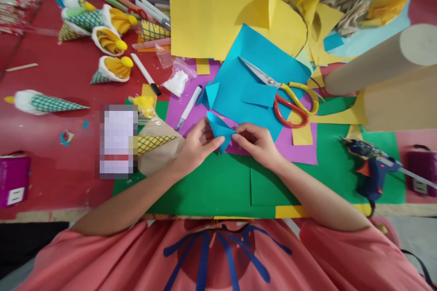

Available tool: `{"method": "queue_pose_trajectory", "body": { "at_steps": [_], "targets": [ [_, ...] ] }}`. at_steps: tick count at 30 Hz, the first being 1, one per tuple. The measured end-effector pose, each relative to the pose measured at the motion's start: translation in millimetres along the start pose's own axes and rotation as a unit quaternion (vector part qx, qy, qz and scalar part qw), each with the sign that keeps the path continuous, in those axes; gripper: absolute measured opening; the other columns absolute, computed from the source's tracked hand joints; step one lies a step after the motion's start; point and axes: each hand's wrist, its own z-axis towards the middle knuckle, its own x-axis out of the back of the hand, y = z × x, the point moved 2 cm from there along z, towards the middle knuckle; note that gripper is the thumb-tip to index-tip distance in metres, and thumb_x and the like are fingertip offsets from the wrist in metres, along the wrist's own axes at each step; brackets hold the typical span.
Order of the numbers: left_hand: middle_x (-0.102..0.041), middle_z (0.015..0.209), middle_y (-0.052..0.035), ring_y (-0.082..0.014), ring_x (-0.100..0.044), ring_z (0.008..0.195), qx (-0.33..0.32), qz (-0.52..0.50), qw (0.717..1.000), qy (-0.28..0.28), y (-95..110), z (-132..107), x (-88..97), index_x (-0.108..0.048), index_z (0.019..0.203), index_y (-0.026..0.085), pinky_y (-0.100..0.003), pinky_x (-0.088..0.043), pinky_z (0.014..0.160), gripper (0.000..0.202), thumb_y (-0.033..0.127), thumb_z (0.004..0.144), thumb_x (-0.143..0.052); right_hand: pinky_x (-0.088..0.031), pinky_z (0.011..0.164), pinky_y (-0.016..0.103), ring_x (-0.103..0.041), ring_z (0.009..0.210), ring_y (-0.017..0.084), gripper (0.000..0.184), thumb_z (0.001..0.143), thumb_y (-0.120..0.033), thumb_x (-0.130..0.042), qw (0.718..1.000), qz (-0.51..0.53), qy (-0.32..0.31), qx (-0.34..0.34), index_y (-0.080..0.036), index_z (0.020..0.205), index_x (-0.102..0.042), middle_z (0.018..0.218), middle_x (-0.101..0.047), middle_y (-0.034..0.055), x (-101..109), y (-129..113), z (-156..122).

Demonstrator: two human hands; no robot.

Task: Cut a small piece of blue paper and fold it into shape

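Observation:
A small piece of blue paper (221, 132), folded into pointed flaps, is held up between my two hands. My left hand (202, 142) grips its left side, thumb across the front and fingers behind. At its right corner, my right hand (255, 142) pinches the paper between thumb and fingertips. Just beyond lie a larger blue sheet (235, 68) and another folded blue piece (209, 94). Scissors (273, 84) with one yellow and one red handle rest on the blue sheet, beside a small blue strip (261, 95). Under these is a purple sheet (309, 150).
A blue glue gun (373, 177) lies at the right, near a thick cardboard tube (375, 61). Yellow card (218, 13) covers the back. Paper cones (56, 102) and markers (189, 107) sit leftward, with a blurred-out rectangle (118, 138) nearer. Green sheets (205, 191) line the front.

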Motion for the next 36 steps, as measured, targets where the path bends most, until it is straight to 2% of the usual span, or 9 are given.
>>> {"method": "queue_pose_trajectory", "body": {
  "at_steps": [5,9,20,36],
  "targets": [
    [-0.072,0.088,-0.002,-0.0139,-0.07,0.077,0.033,-0.023,0.999,-0.004,5.3,-3.0,-2.4,-0.053,0.101,0.02,-0.02,-0.057,0.064,0.032,0.038,0.08,-0.068,-0.037,0.052,0.021,-0.048,0.056,0.008,0.017,0.087,-0.032,-0.058,1.0,0.015,-0.01,0.007,-0.016,0.08,-0.06,0.07,-0.061,-0.0001,0.3,0.7,0.2],
    [-0.072,0.08,-0.0011,-0.0138,-0.07,0.072,0.037,-0.028,0.999,0.018,7.1,-1.1,-1.3,-0.052,0.1,0.019,-0.02,-0.057,0.061,0.034,0.036,0.077,-0.071,-0.039,0.053,0.021,-0.05,0.056,0.009,0.016,0.084,-0.031,-0.064,0.999,0.029,-0.016,0.001,-0.016,0.086,-0.06,0.07,-0.062,-0.0004,0.0,0.9,-0.1],
    [-0.071,0.078,-0.0007,-0.0135,-0.069,0.07,0.057,-0.025,0.998,0.021,2.9,-0.7,0.6,-0.052,0.099,0.018,-0.019,-0.057,0.06,0.037,0.037,0.075,-0.072,-0.04,0.054,0.021,-0.051,0.058,0.009,0.019,0.085,-0.035,-0.062,1.0,0.018,-0.016,-0.002,-0.016,0.082,-0.061,0.071,-0.063,0.0005,0.0,0.7,0.5],
    [-0.072,0.077,-0.0003,-0.0128,-0.07,0.069,0.057,-0.025,0.998,0.022,5.7,-0.2,-0.2,-0.052,0.097,0.018,-0.017,-0.057,0.058,0.034,0.032,0.075,-0.072,-0.042,0.056,0.022,-0.054,0.06,0.009,0.016,0.085,-0.031,-0.061,0.999,0.022,-0.021,-0.009,-0.015,0.083,-0.062,0.072,-0.065,0.0013,0.6,-0.6,0.2]
  ]
}}
